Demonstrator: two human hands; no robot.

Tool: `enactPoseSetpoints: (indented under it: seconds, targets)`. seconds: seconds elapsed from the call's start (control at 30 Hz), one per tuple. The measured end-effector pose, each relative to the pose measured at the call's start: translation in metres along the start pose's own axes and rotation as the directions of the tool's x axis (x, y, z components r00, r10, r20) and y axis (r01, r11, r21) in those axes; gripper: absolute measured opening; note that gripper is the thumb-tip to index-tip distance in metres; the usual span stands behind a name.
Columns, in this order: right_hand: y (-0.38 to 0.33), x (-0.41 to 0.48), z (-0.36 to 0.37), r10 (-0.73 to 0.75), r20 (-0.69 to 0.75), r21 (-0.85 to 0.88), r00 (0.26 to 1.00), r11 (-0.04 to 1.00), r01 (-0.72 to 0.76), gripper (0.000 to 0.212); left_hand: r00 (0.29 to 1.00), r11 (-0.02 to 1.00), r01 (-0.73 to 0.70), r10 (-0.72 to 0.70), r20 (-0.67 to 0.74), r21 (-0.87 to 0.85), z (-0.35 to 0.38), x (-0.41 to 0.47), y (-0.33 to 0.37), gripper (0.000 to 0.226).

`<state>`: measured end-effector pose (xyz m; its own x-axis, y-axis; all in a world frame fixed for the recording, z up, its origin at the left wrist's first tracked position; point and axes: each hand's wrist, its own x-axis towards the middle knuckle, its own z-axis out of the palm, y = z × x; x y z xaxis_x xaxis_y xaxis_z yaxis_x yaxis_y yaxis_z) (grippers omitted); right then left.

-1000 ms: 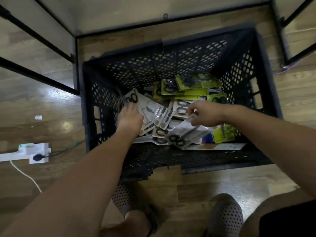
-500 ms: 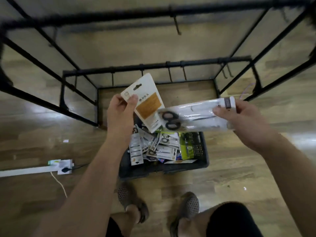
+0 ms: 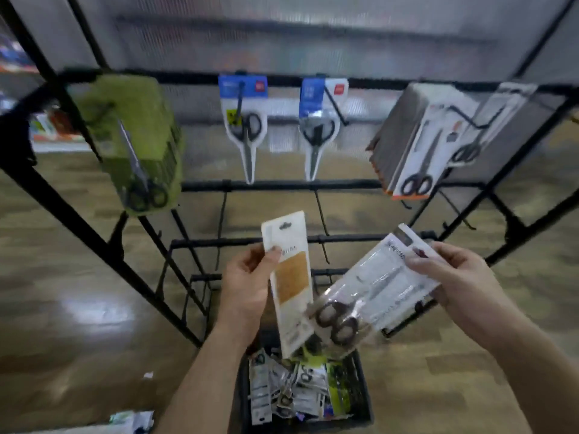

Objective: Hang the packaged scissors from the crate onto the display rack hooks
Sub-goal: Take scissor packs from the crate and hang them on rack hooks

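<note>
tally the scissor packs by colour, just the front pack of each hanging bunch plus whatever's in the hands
green pack, hanging: 1
blue-topped packs, hanging: 2
white packs, hanging: 2
orange-backed pack, in left hand: 1
clear pack, in right hand: 1
total: 7

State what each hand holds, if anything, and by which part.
Left hand holds a white card pack by its left edge; right hand holds a clear scissors pack by its upper end.
</note>
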<state>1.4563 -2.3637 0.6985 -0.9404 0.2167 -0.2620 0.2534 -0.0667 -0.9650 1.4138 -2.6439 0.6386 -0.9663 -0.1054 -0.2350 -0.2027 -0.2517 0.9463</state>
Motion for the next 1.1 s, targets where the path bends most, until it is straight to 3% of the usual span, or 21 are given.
enactPoseSetpoints:
  seconds: [0.07,0.13,0.23,0.33,0.47,0.63,0.77,0.87,0.97,1.1]
  targets:
    - [-0.017,-0.016,0.012,-0.063,-0.095,0.134,0.993,0.988,0.075,0.024,0.997,0.991,0.065,-0.059,0.059,-0.114,0.0,-0.004,0.023,0.012]
    - [-0.028,-0.032,0.02,-0.077,-0.166,0.252,0.983,0.961,0.118,0.024,0.974,0.959,0.18,-0.142,0.178,-0.218,0.002,-0.008,0.041,0.034]
    - [-0.036,-0.047,0.024,-0.042,-0.219,0.348,0.975,0.93,0.118,0.021,0.892,0.915,0.327,-0.216,0.396,-0.237,0.014,-0.021,0.061,0.06]
    - [-0.042,-0.046,0.021,-0.017,-0.247,0.402,0.969,0.908,0.118,0.015,0.852,0.892,0.382,-0.239,0.466,-0.241,0.036,-0.038,0.076,0.069]
    - [-0.054,-0.032,0.0,0.042,-0.185,0.46,0.982,0.887,0.048,0.022,0.875,0.859,0.39,-0.232,0.425,-0.333,0.072,-0.04,0.079,0.074]
    - [-0.065,-0.007,-0.048,0.163,-0.048,0.544,0.985,0.832,-0.111,0.031,0.886,0.875,0.372,-0.236,0.399,-0.309,0.124,-0.038,0.07,0.083]
    - [-0.062,0.02,-0.084,0.23,-0.028,0.545,0.973,0.82,-0.178,0.04,0.935,0.893,0.269,-0.152,0.322,-0.361,0.161,-0.041,0.066,0.087]
    - [-0.057,0.036,-0.101,0.258,0.03,0.543,0.966,0.807,-0.232,0.042,0.961,0.945,0.153,-0.073,0.268,-0.29,0.189,-0.046,0.059,0.066]
    - [-0.058,0.049,-0.115,0.254,0.114,0.575,0.961,0.772,-0.272,0.042,0.993,0.999,-0.032,0.037,0.111,-0.04,0.215,-0.046,0.051,0.032]
    - [-0.06,0.053,-0.128,0.148,0.289,0.622,0.946,0.722,-0.303,0.034,0.991,0.992,-0.126,0.125,0.051,0.012,0.236,-0.06,0.048,0.032]
